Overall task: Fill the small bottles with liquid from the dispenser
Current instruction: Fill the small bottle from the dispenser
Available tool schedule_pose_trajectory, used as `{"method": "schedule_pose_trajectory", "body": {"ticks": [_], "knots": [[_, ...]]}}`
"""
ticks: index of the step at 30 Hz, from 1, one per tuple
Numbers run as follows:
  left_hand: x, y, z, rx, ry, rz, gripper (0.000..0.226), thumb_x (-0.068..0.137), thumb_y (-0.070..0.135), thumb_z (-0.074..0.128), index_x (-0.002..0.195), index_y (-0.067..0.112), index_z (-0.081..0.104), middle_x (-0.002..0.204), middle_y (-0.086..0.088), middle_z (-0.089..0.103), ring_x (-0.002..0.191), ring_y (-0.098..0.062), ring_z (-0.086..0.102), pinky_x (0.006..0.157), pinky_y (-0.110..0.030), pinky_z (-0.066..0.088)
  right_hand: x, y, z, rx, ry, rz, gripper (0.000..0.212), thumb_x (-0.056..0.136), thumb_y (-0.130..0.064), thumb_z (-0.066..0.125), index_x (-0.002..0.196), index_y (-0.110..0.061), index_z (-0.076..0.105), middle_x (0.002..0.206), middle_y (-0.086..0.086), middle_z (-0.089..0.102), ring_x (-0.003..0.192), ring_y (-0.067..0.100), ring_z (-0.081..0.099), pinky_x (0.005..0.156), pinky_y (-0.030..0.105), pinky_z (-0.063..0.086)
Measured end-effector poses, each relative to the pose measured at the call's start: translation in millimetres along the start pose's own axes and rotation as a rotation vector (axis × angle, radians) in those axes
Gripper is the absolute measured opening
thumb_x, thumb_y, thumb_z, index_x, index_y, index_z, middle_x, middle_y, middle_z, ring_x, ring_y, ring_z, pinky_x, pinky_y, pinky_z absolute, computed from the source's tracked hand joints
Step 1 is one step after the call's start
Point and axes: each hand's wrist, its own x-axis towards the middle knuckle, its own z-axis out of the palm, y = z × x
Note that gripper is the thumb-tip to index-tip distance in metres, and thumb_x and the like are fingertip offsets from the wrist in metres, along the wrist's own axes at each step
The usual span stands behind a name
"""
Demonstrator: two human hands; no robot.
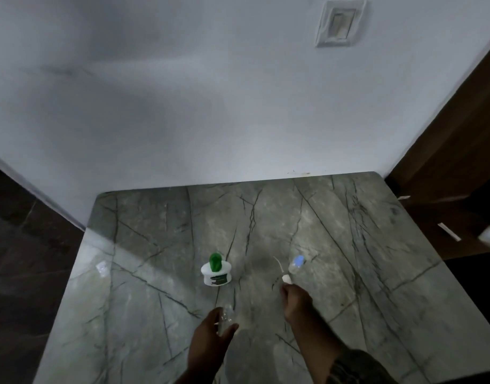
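A dimly lit marble table [349,231] is set against a pale wall [183,92]; a switch [340,23] is mounted at 1 o'clock.

This looks like a room in a home rather than a workplace. A grey-green, marble-veined surface [349,231] has its far edge pushed against a plain painted wall [183,106] carrying a light switch plate [339,22]. Dark wooden door panelling [446,148] stands beyond the right edge, and dark floor tiles [22,259] lie beyond the left.
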Motion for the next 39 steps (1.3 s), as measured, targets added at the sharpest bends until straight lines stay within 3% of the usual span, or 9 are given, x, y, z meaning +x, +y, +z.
{"method": "schedule_pose_trajectory", "body": {"ticks": [3,6,12,16,20,26,31,34,39], "knots": [[-1.6,-2.0,-6.1,0.001,0.012,-0.016,0.043,0.076,0.035,0.079,0.116,0.030,0.064,0.100,0.015,0.071,0.089,-0.003,0.067,0.081,-0.024,0.055,-7.1,3.7,10.5,0.123,0.007,-0.048,0.015,0.097,-0.002,0.051,0.110,0.000,0.059,0.133,0.032,0.056,0.095,0.026,0.061,0.072,0.017,0.055],[-1.5,-2.0,-10.2,0.006,0.018,-0.037,0.043,0.076,0.037,0.078,0.116,0.032,0.062,0.101,0.015,0.071,0.091,-0.004,0.066,0.081,-0.024,0.053,-7.2,10.7,20.6,0.268,0.065,-0.098,0.054,0.094,0.011,0.051,0.144,-0.003,0.036,0.140,0.030,0.050,0.111,0.034,0.058,0.106,0.043,0.046],[-3.2,1.6,-11.1,0.005,0.033,-0.040,0.044,0.077,0.038,0.076,0.118,0.031,0.062,0.103,0.016,0.070,0.092,-0.003,0.065,0.084,-0.025,0.054,-14.6,11.3,27.8,0.400,0.060,-0.099,0.063,0.092,0.015,0.049,0.148,-0.009,0.031,0.137,0.033,0.050,0.091,0.031,0.060,0.097,0.040,0.051],[-2.8,2.1,-9.7,0.010,0.028,-0.049,0.050,0.078,0.040,0.076,0.123,0.029,0.060,0.109,0.011,0.070,0.096,-0.007,0.066,0.086,-0.028,0.055,-19.1,10.0,30.7,0.440,0.054,-0.080,0.061,0.095,0.014,0.045,0.149,-0.007,0.028,0.115,0.030,0.056,0.094,0.032,0.057,0.066,0.029,0.061],[-3.8,2.9,-7.5,0.017,0.034,-0.045,0.053,0.077,0.041,0.077,0.126,0.026,0.059,0.113,0.007,0.070,0.098,-0.010,0.066,0.088,-0.030,0.054,-17.5,13.7,28.8,0.397,0.032,-0.086,0.062,0.092,0.018,0.046,0.148,-0.004,0.031,0.137,0.037,0.047,0.107,0.033,0.052,0.102,0.042,0.046],[-4.0,6.2,-6.8,0.003,0.041,-0.037,0.050,0.077,0.038,0.078,0.123,0.025,0.061,0.111,0.009,0.070,0.096,-0.009,0.066,0.088,-0.030,0.055,-18.6,13.2,25.9,0.313,0.031,-0.091,0.055,0.095,0.012,0.046,0.147,-0.002,0.034,0.127,0.027,0.049,0.108,0.030,0.052,0.098,0.041,0.048],[-3.5,13.4,-11.9,-0.032,0.081,-0.031,0.045,0.079,0.040,0.075,0.120,0.030,0.060,0.103,0.019,0.067,0.092,-0.002,0.063,0.081,-0.023,0.052,-37.0,21.4,30.1,-0.163,0.044,-0.244,0.027,0.098,-0.005,0.046,0.123,0.000,0.058,0.101,0.018,0.064,0.073,0.019,0.059,0.059,0.029,0.044],[0.0,17.8,-16.3,-0.077,0.116,-0.022,0.043,0.080,0.040,0.075,0.119,0.031,0.060,0.099,0.021,0.066,0.091,0.001,0.062,0.077,-0.020,0.050,-61.0,23.8,56.0,-0.538,-0.238,-0.384,0.019,0.094,-0.009,0.057,0.110,-0.014,0.065,0.102,0.010,0.069,0.077,0.017,0.064,0.058,0.024,0.047],[9.3,25.1,-22.9,-0.137,0.162,-0.013,0.044,0.081,0.042,0.074,0.121,0.031,0.059,0.105,0.017,0.068,0.095,-0.001,0.063,0.084,-0.025,0.054,-93.7,14.8,114.0,-0.987,-0.534,-0.578,0.043,0.090,-0.028,0.068,0.132,-0.025,0.058,0.119,-0.006,0.063,0.106,0.018,0.064,0.083,0.032,0.057]]}}
